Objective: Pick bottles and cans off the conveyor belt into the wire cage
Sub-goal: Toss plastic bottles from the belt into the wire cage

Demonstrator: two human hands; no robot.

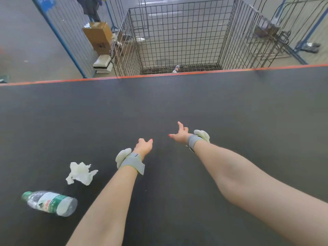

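Black conveyor belt [230, 103], plastic bottle [49, 203], left hand [143, 145] and right hand [180, 134] loosely splayed, holding nothing.

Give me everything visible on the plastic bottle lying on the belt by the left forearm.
The plastic bottle is clear and looks dented, with a green cap and a green-and-white label with some red print. It lies on its side on the conveyor belt, cap pointing left, touching only the belt.

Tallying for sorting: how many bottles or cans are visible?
2: a clear green-capped plastic bottle on the black conveyor belt, lower left; a small container inside the grey wire cage. Others may be hidden.
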